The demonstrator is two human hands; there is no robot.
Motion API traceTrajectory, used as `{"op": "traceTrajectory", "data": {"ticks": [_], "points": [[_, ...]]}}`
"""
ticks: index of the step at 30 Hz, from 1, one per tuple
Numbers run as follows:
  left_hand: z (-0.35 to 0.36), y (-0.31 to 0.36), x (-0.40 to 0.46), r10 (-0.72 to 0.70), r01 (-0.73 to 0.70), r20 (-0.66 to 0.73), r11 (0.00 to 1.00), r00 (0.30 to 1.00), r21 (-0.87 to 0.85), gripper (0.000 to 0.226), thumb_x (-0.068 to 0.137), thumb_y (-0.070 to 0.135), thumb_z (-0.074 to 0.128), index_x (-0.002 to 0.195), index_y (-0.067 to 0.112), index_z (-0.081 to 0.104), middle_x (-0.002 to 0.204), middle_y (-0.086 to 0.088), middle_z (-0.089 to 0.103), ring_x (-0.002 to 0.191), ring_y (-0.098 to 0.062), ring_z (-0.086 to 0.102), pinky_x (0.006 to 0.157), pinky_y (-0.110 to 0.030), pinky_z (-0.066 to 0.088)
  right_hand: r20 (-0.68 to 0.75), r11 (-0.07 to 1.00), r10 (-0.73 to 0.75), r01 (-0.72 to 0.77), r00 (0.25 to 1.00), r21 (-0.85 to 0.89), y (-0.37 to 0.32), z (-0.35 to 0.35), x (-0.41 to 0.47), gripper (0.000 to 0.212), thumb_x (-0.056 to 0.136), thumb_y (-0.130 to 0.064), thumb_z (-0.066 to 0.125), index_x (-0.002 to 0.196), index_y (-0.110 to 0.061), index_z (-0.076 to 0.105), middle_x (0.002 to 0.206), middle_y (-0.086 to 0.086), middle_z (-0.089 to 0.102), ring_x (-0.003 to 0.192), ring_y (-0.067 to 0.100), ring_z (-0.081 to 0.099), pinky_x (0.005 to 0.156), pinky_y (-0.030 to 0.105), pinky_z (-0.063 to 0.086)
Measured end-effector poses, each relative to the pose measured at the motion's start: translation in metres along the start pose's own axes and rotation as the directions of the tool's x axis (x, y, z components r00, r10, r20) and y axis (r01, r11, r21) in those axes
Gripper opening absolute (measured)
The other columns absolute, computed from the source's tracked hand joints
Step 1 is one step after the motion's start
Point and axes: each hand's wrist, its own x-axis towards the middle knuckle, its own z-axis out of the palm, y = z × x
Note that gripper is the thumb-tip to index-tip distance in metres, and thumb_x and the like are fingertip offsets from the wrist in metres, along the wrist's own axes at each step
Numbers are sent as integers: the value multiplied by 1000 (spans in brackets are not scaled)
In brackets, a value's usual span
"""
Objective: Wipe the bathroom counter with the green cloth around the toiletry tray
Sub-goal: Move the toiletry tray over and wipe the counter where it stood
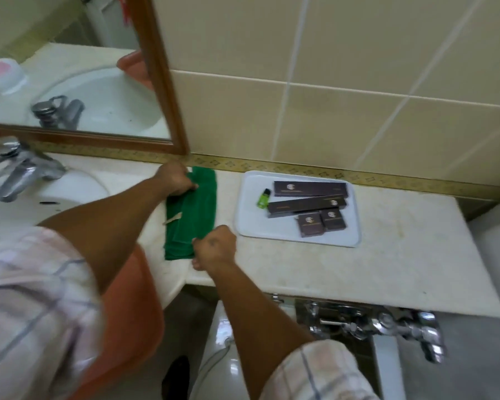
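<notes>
The green cloth (pixel 191 215) — on the counter (pixel 387 255) just left of the toiletry tray (pixel 341 241) — is pinched by both grips, left hand (pixel 175 180), right hand (pixel 215 245); it is best kept flat.

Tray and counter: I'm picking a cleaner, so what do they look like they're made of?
The tray looks like smooth white plastic, judging by its rounded moulded rim. The counter looks like polished cream marble or imitation stone, with faint mottling; which one, I can't tell.
</notes>
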Motion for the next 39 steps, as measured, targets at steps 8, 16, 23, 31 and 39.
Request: {"op": "traceTrajectory", "data": {"ticks": [8, 16, 23, 31, 39], "points": [[-26, 55, -37, 269, -214, 208, 944, 940, -251, 22, 71, 10, 84, 83, 1, 68, 76, -14, 69, 63, -27, 64, 58, -30, 51, 143, 977, 64, -92, 988, 194, 29, -97, -31, 19, 83, -16, 77, 75, -10, 61, 46, 6, 66, 43, 19, 69, 45, 26, 59], [99, 253, -109, 612, -535, 305, 789, 730, -302, 24, 69, 10, 85, 74, 0, 64, 66, -7, 59, 59, -16, 54, 52, -21, 41, -219, 924, 196, -105, 956, 367, 115, -289, -89, 18, 88, -16, 76, 85, -3, 64, 46, 9, 65, 33, 15, 59, 36, 22, 50], [185, 350, -127, 672, -671, 266, 733, 691, -107, 23, 68, 25, 86, 71, 14, 66, 73, -7, 60, 69, -21, 52, 58, -27, 37, -395, 945, 292, -199, 871, 260, 148, -379, -87, 33, 86, -16, 78, 99, 10, 64, 69, 21, 69, 42, 21, 66, 46, 31, 60], [214, 234, -175, 919, -940, 202, 339, 338, 34, 32, 90, 10, 45, 120, 12, 59, 113, -11, 60, 104, -25, 55, 92, -38, 48, -593, 848, -416, 59, 689, -526, 154, -380, -51, 40, 97, -29, 53, 134, -14, 58, 135, 10, 61, 123, 29, 56, 100, 40, 46], [228, 178, -162, 960, -996, 271, 61, 75, 61, 49, 94, 14, 49, 143, 6, 47, 151, -10, 44, 143, -23, 33, 118, -36, 26, -287, 589, -476, 59, 831, -806, 158, -356, 32, 58, 103, -44, 15, 157, -24, 23, 167, 8, 16, 154, 29, 7, 124, 44, 5]]}}
